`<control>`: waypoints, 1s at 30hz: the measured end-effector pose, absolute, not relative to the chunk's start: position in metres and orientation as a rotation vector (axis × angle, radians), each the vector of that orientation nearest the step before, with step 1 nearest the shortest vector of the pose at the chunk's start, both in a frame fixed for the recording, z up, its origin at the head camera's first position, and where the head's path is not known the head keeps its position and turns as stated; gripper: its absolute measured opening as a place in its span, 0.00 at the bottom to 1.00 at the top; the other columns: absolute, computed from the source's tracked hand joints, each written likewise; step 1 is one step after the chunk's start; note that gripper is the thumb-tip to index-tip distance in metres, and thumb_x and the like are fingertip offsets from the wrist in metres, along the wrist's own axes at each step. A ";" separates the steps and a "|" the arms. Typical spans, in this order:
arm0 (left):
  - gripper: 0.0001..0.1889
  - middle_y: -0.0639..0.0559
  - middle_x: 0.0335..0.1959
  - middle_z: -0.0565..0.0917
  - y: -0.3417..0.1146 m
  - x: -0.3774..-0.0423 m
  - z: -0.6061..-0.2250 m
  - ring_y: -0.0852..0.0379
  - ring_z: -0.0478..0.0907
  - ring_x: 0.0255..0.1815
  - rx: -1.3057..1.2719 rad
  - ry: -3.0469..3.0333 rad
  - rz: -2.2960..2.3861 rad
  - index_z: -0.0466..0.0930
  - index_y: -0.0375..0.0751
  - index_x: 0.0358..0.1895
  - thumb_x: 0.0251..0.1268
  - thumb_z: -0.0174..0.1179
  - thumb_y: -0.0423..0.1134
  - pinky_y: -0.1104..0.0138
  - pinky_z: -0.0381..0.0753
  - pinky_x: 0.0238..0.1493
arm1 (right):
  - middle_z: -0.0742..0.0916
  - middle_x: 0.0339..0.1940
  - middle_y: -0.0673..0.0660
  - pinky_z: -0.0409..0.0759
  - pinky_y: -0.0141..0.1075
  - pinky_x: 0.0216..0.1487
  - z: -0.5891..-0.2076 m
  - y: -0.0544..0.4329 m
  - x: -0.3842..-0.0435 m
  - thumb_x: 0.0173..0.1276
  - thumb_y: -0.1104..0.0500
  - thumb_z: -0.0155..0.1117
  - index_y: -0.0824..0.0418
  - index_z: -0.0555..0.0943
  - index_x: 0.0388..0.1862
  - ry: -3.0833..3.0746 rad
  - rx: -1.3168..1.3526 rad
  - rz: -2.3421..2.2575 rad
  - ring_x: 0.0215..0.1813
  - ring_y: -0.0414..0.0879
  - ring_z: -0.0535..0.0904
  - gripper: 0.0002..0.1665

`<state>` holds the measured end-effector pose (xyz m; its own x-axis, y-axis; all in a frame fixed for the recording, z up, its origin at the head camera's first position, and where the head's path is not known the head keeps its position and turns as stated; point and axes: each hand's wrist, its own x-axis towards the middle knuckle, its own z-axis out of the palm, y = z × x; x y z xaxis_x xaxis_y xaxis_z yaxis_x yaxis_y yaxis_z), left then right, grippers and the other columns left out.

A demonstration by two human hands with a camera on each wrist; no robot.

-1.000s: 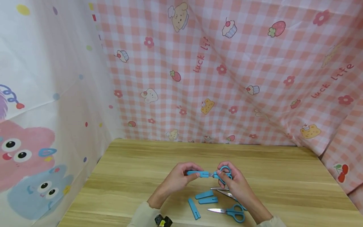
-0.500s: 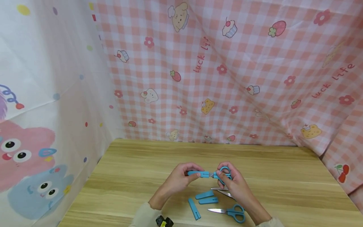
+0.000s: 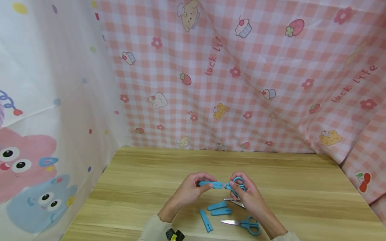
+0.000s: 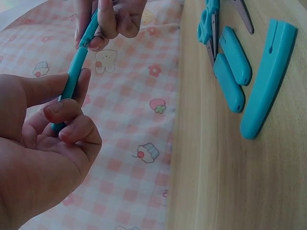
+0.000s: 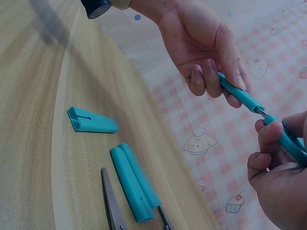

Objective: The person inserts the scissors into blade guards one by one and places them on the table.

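My left hand (image 3: 191, 187) pinches a blue scissor cover (image 3: 208, 184) between thumb and fingers, above the table. My right hand (image 3: 251, 194) grips the blue handles of a pair of scissors (image 5: 291, 143). Their blades are mostly inside the cover; a short strip of metal shows between cover and handles in the right wrist view. Below the hands lie three loose blue covers, one set apart (image 3: 206, 221) and two side by side (image 3: 221, 211). Another pair of scissors (image 3: 245, 225) lies to their right. More scissor blades (image 3: 238, 203) are partly hidden behind my right hand.
The wooden table (image 3: 144, 174) ends at a pink checked cloth (image 3: 169, 73) at the back. A white patterned cloth (image 3: 75, 113) hangs on the left. A small black object with a yellow mark (image 3: 175, 235) is by my left sleeve.
My right hand and the scissors have shifted very slightly left, toward the cover. The left hand stays almost still, and the head view has tilted a little.
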<state>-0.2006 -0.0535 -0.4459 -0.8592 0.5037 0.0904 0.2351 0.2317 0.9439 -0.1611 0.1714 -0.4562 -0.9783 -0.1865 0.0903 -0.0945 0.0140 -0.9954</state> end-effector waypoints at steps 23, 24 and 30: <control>0.07 0.55 0.24 0.75 -0.050 -0.201 -0.444 0.63 0.63 0.21 0.690 2.279 1.696 0.86 0.45 0.47 0.70 0.61 0.35 0.74 0.63 0.22 | 0.78 0.31 0.52 0.71 0.31 0.29 -0.453 0.169 -0.161 0.77 0.58 0.55 0.65 0.67 0.51 2.193 -0.284 -2.152 0.26 0.40 0.72 0.13; 0.07 0.55 0.24 0.74 -0.050 -0.201 -0.444 0.63 0.63 0.20 0.688 2.278 1.697 0.86 0.45 0.47 0.70 0.61 0.35 0.74 0.63 0.22 | 0.78 0.31 0.52 0.70 0.31 0.29 -0.454 0.168 -0.161 0.77 0.58 0.55 0.65 0.66 0.51 2.195 -0.292 -2.154 0.26 0.40 0.72 0.13; 0.07 0.53 0.24 0.74 -0.050 -0.201 -0.442 0.63 0.63 0.21 0.682 2.277 1.700 0.86 0.45 0.46 0.69 0.61 0.34 0.74 0.63 0.22 | 0.77 0.30 0.54 0.70 0.31 0.28 -0.455 0.166 -0.161 0.77 0.57 0.55 0.64 0.67 0.50 2.214 -0.318 -2.161 0.26 0.40 0.72 0.12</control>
<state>-0.2011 -0.0500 -0.4420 -0.8684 0.4858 0.0989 0.2328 0.2235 0.9465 -0.1612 0.1657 -0.4552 -0.9786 -0.1677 0.1192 -0.1233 0.0138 -0.9923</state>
